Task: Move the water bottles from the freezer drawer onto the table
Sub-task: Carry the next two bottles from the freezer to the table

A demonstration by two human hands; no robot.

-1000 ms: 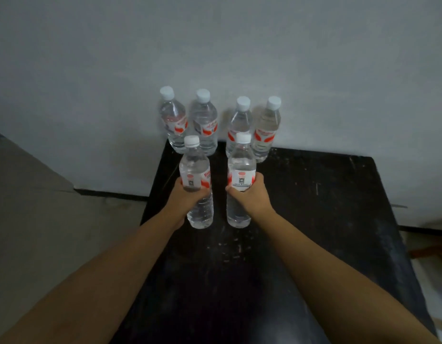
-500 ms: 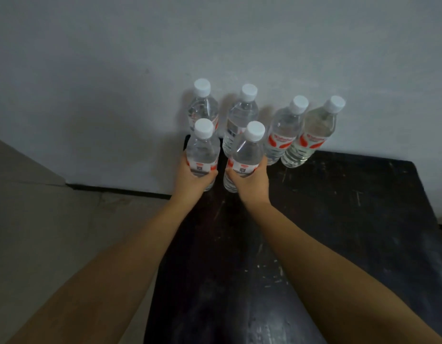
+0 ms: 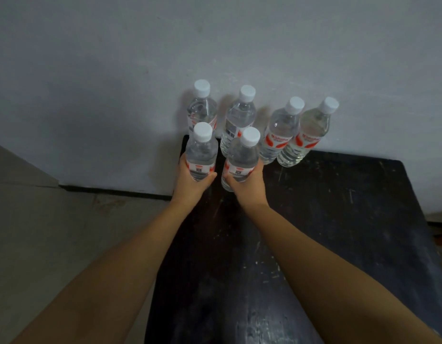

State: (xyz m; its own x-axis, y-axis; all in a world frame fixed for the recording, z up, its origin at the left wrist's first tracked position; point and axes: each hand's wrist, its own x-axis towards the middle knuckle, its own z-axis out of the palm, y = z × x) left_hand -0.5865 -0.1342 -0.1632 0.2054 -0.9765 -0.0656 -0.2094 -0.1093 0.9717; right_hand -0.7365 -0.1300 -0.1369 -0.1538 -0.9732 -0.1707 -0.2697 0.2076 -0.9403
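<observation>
Six water bottles are in front of me, all clear with white caps and red-and-white labels. My left hand (image 3: 193, 181) is wrapped round the left front bottle (image 3: 202, 151) at its label, thumb across the near side. My right hand (image 3: 248, 183) grips the right front bottle (image 3: 242, 157) the same way, fingers curled about the lower half. The two bottles I hold stand upright side by side with a narrow gap between them, over the far left corner of the dark counter (image 3: 339, 219); my hands hide their bases, so I cannot tell whether they rest on the surface or hang just above it.

Behind them, four bottles stand in a row along the back edge of the counter, against the pale grey wall (image 3: 115, 83). The far left bottle (image 3: 202, 109) is directly behind the one in my left hand, and the second bottle (image 3: 239, 117) is behind the one in my right. The third bottle (image 3: 279, 132) and the fourth bottle (image 3: 306, 135) stand to the right, touching or nearly touching each other. The counter top is black and scuffed with pale marks. To the left lies a bare floor (image 3: 53, 232).
</observation>
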